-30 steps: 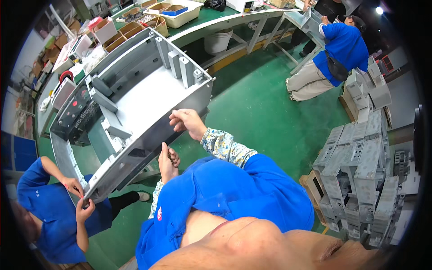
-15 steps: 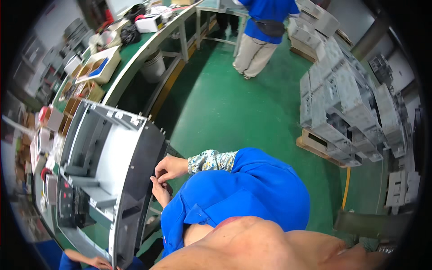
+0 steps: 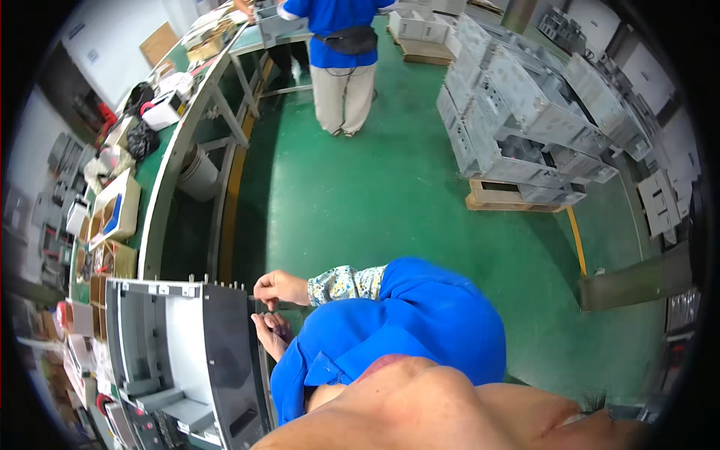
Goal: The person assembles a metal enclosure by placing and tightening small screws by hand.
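Observation:
My right hand (image 3: pixel 280 289), coming out of a floral sleeve cuff, is held with its fingers bent down and together; what is in them, if anything, is too small to make out. Just below it, my left hand (image 3: pixel 271 334) is cupped with the fingers curled around something small and dark in the palm. Both hands are beside the dark side panel (image 3: pixel 231 352) of a grey and black metal cabinet frame (image 3: pixel 184 322). Short pins stick up along its far edge. Whether either hand touches the panel is unclear.
A long green-topped workbench (image 3: pixel 154 225) with boxes and bins runs along the left, a white bucket (image 3: pixel 199 176) beneath it. Ahead, a person in blue (image 3: pixel 341 60) stands at the bench. Grey metal housings (image 3: pixel 517 112) are stacked on a wooden pallet (image 3: pixel 517 196) to the right.
The view has turned, so the cabinet frame sits lower and the person ahead farther left. My hands have moved slightly apart. Another worker's hand at the lower left is out of view.

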The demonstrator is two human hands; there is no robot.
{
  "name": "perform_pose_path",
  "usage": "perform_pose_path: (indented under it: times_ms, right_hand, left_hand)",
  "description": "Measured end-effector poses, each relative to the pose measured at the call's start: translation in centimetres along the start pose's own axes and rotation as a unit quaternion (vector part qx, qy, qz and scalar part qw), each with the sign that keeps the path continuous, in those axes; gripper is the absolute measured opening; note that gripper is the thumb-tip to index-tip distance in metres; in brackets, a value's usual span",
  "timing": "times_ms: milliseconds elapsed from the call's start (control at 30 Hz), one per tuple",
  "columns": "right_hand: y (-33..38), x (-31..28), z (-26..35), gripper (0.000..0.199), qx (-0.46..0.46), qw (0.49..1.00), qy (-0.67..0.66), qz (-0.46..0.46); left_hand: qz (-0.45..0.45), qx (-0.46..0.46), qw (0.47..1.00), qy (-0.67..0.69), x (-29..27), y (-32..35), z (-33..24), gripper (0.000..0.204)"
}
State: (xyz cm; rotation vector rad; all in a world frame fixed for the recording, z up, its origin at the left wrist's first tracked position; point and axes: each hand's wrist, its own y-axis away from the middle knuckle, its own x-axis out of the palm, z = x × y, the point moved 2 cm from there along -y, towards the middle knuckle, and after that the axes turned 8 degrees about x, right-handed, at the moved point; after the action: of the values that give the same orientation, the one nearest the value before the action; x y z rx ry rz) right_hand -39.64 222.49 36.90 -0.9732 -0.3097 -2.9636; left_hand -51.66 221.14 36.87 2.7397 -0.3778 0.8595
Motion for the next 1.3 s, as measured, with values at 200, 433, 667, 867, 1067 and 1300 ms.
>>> perform_pose_path:
  times_ms: [200,433,667,867,1067,1300]
  right_hand:
    - [2.7,-1.6,1.4,0.017,-0.169,0.916,0.362,-0.005]
    - [4.1,-2.3,3.5,0.014,-0.191,0.838,0.508,-0.049]
    - [3.4,-3.6,3.1,0.013,-0.155,0.878,0.453,-0.001]
    - [2.3,-3.8,3.8,0.012,-0.059,0.945,0.317,0.060]
    - [0.6,-4.1,4.0,0.015,-0.036,0.911,0.399,0.097]
    - [-2.3,-4.4,-0.4,0.012,0.149,0.971,0.051,0.179]
  left_hand:
    - [-0.032,-0.049,0.979,-0.196,2.1,-1.2,0.5,0.045]
    - [0.049,-0.086,0.974,-0.202,1.1,-2.6,2.4,0.046]
    - [0.004,-0.143,0.981,-0.129,0.9,-1.8,3.3,0.041]
    - [-0.033,-0.142,0.989,-0.017,1.6,-1.9,2.8,0.030]
    - [-0.053,-0.101,0.992,-0.045,1.4,-1.5,2.9,0.029]
    - [-0.113,-0.029,0.993,0.024,2.0,-2.1,3.1,0.029]
